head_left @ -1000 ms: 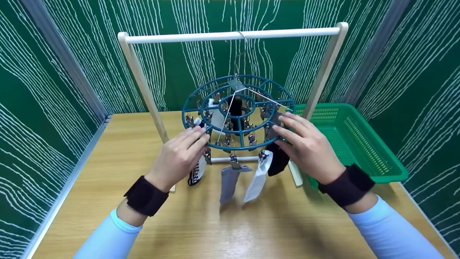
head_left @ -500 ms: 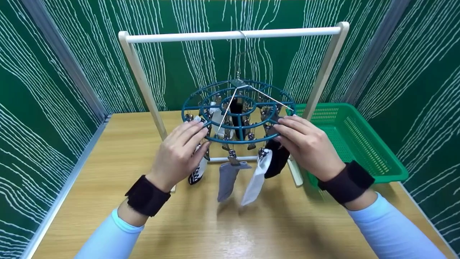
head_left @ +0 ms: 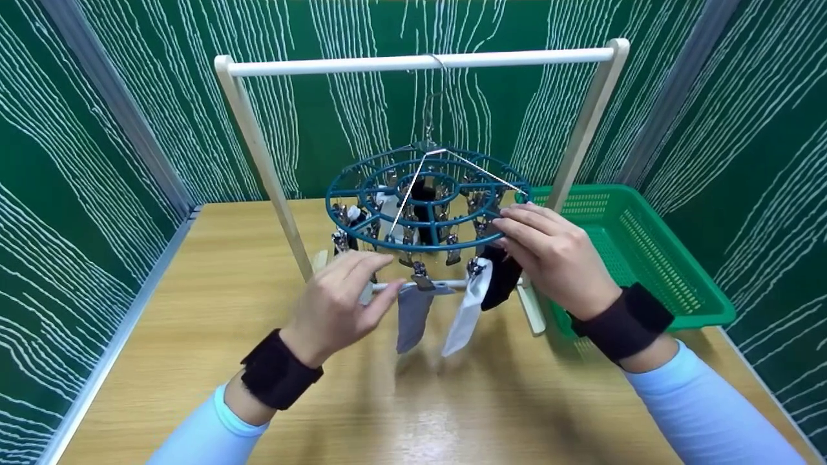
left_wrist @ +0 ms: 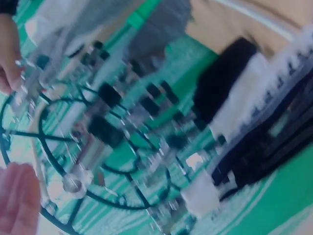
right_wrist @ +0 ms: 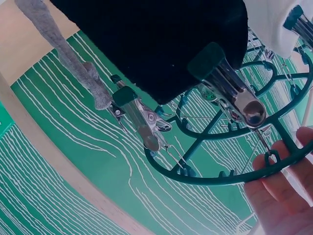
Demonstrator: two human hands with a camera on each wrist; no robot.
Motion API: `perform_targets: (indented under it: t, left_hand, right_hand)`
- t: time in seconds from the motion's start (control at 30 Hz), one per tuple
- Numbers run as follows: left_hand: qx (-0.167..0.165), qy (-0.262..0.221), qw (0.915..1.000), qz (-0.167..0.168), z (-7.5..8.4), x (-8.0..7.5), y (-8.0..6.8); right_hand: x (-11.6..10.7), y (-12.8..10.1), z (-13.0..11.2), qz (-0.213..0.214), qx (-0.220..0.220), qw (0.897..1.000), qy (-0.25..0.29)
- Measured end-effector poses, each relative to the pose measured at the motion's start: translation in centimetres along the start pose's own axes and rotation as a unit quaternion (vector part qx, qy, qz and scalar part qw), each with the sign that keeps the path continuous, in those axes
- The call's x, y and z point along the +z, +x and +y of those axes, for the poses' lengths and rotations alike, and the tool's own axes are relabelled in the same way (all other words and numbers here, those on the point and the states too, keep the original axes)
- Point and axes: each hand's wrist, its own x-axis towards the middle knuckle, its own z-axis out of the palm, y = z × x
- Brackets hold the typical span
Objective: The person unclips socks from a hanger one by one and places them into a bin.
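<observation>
A round teal clip hanger [head_left: 433, 247] hangs by its metal hook, with several socks clipped under it. My right hand [head_left: 555, 255] holds the right front of its outer ring, fingers over the rim; the right wrist view shows fingertips [right_wrist: 279, 178] against the ring beside a metal clip [right_wrist: 234, 95]. A black sock [head_left: 502, 281] hangs just below that hand. My left hand [head_left: 345, 300] is off the ring at the front left, fingers loosely bent and holding nothing, near a clip with a grey sock [head_left: 413, 318]. A white sock [head_left: 466, 309] hangs beside the grey one.
The hanger hooks onto the white bar [head_left: 362, 65] of a wooden stand [head_left: 255, 152]. A green plastic basket [head_left: 685, 271] stands on the table at the right, behind my right forearm. Green walls with white lines enclose the wooden table [head_left: 219, 271].
My left hand has let go of the ring and moved down and right, toward the grey sock. The right hand stays on the rim. The hanger's front edge has risen and the socks sway slightly.
</observation>
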Motion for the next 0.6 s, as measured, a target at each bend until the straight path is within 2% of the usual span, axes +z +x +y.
perform_targets:
  t: [0.07, 0.13, 0.3, 0.47, 0.6]
  left_hand:
    - [-0.032, -0.023, 0.9987, -0.032, 0.5, 0.3, 0.1]
    - [-0.071, -0.052, 0.9940, -0.065, 0.9, 0.6, 0.4]
    - [-0.161, -0.138, 0.9682, -0.132, 1.3, 1.2, 0.9]
    - [-0.201, -0.207, 0.9442, -0.160, 1.2, 1.6, 1.4]
    - [-0.215, -0.231, 0.9344, -0.165, 1.1, 2.0, 1.5]
  right_hand:
    - [-0.1, 0.0, 0.0, -0.003, 0.002, 1.000, -0.003]
    - [-0.1, 0.0, 0.0, -0.005, 0.003, 1.000, -0.006]
    - [-0.2, 0.0, 0.1, -0.005, 0.004, 1.000, -0.007]
    - [-0.1, -0.1, 0.2, 0.000, 0.000, 1.000, -0.007]
    - [0.0, -0.1, 0.2, 0.001, 0.001, 1.000, -0.003]
